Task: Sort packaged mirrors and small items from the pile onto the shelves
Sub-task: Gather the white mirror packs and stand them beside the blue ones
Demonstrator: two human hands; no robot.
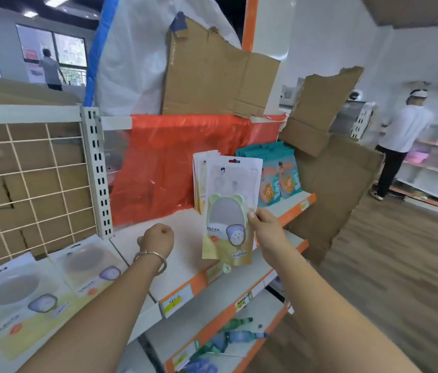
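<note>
The fingers [253,216] of my right hand [265,224] pinch a packaged mirror [228,211] at centre frame, just before the standing stack [199,179] on the shelf [183,246]. My left hand [157,239] is clenched, seemingly empty (it's blurry). The loose mirrors [24,292] at lower left look unsorted yet.

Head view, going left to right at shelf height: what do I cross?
Flat-lying mirror packs → left hand → held mirror pack → right hand → leaning cardboard sheet → person in white shirt.
</note>
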